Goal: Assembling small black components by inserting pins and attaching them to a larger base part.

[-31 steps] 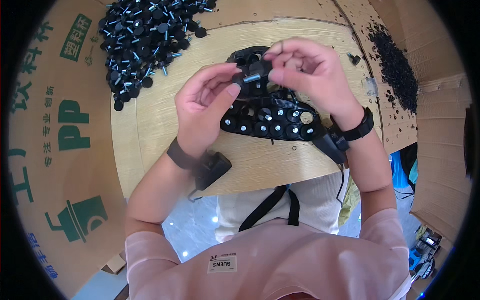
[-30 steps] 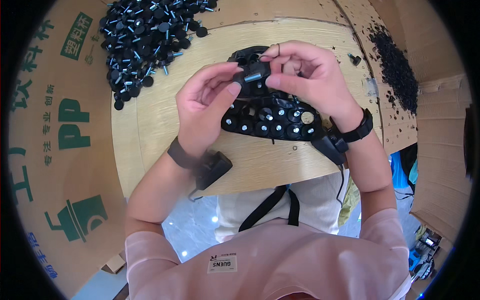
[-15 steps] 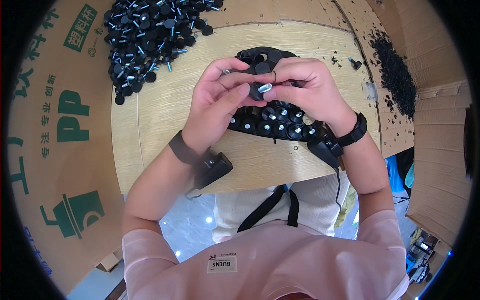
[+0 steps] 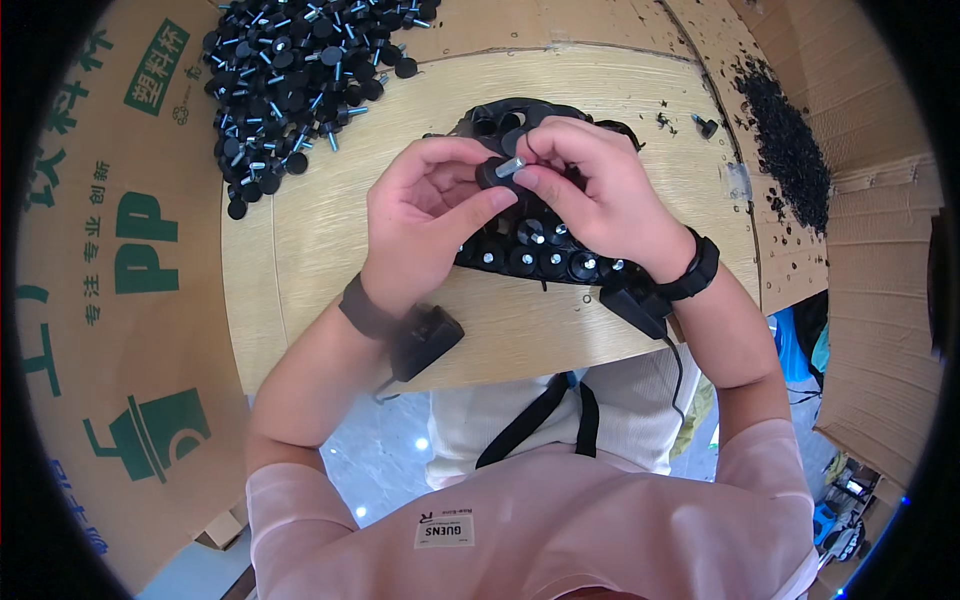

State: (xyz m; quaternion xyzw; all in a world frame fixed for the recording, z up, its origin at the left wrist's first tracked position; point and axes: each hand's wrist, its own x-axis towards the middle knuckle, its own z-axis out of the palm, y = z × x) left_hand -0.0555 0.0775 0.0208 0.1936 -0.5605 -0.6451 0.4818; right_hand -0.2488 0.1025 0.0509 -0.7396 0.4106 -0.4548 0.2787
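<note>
Over the middle of the table, my left hand is closed on a black round-headed screw, its silver shank tilted up to the right. My right hand is curled close on the other side, thumb against the shank's tip. A thin dark curved piece shows at the right index fingertip; its kind is too small to tell. Beneath both hands lies a black tray with round pockets, partly hidden. Several like screws stand in its near rows, shanks upward.
A large heap of black-headed screws lies at the far left. At the far right are a pile of small black pieces and one loose screw. Cardboard walls flank the table. Black boxes hang by both wrists.
Both hands have shifted slightly left with the screw, and its shank now points more upward. The right fingers have moved further along the shank's far side.
</note>
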